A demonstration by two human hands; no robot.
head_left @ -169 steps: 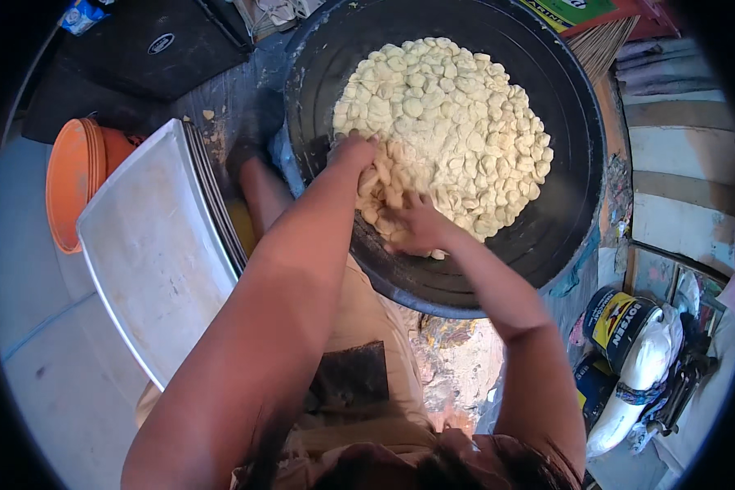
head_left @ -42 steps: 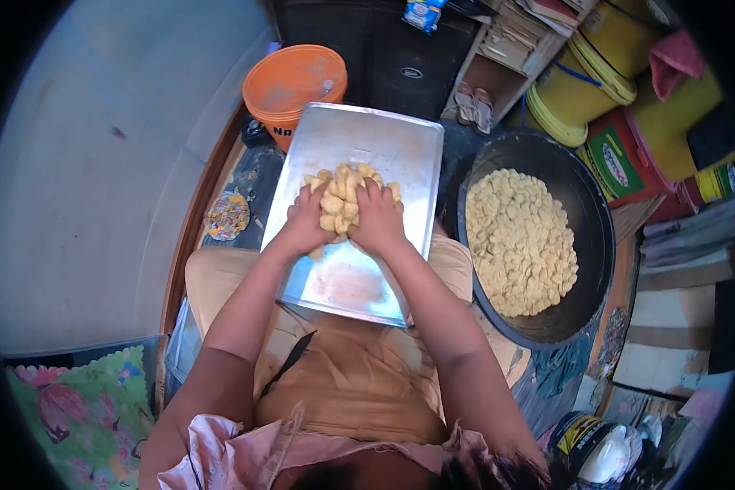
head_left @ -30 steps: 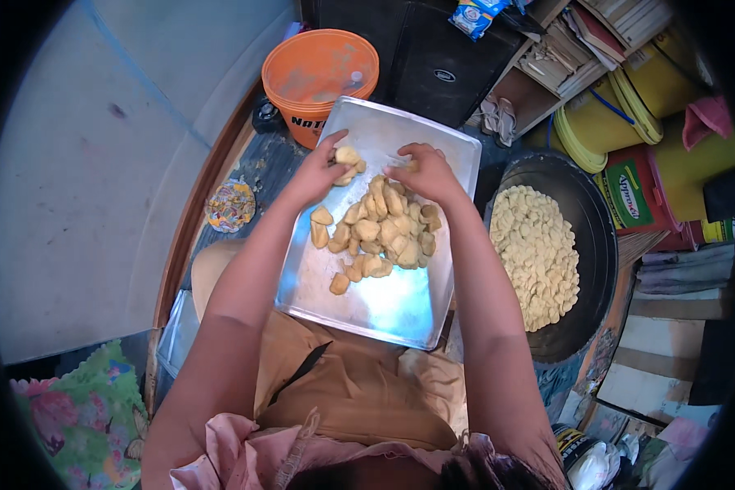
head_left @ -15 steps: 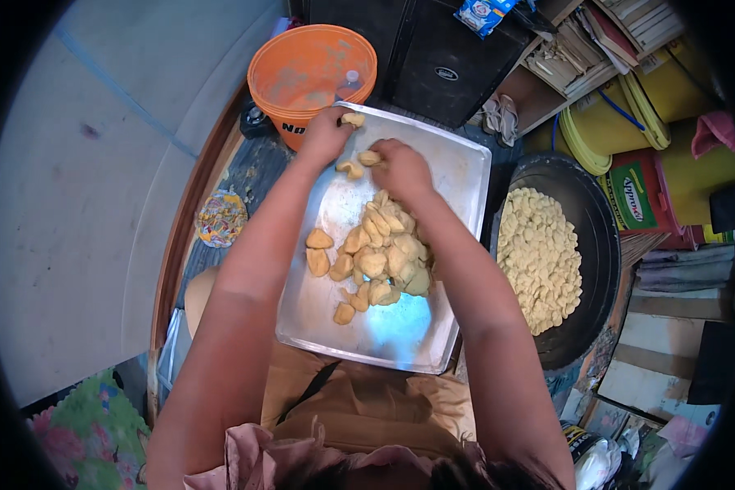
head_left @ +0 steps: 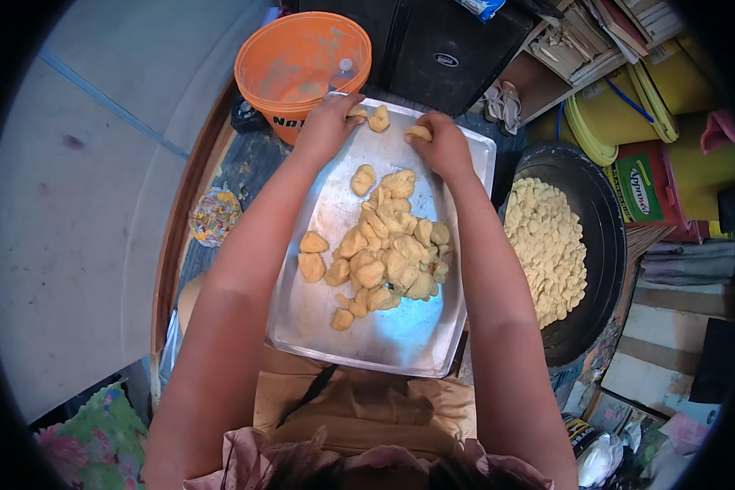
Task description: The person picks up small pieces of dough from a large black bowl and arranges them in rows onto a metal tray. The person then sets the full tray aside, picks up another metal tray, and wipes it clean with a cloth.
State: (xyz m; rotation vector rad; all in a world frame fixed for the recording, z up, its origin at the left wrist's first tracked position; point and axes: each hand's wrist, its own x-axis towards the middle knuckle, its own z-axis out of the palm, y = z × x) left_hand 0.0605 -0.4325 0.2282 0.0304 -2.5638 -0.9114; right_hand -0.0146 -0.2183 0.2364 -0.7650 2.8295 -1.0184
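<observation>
A metal tray (head_left: 298, 327) lies tilted across my lap, with a heap of yellowish dough pieces (head_left: 396, 237) in its middle. At the tray's far left corner my left hand (head_left: 328, 128) pinches a small dough piece. Near the far right part of the tray, my right hand (head_left: 447, 149) has thumb and fingers closed on another dough piece (head_left: 418, 132). Between the two hands sits a loose dough lump (head_left: 379, 118). One more lump (head_left: 363, 180) rests just beyond the heap, and two others (head_left: 312, 267) are at its left.
An orange bucket (head_left: 261, 91) with a clear bottle inside stands beyond the tray's far left corner. To the right, a black basin (head_left: 592, 294) holds many small dough pieces (head_left: 547, 245). Black speaker boxes (head_left: 465, 61), yellow buckets (head_left: 600, 122) and a shelf (head_left: 527, 90) are farther off.
My right hand has moved right and slightly away, gripping a dough piece. My left hand stays near the far left corner. A lump now rests between the hands, and another lies nearer the heap.
</observation>
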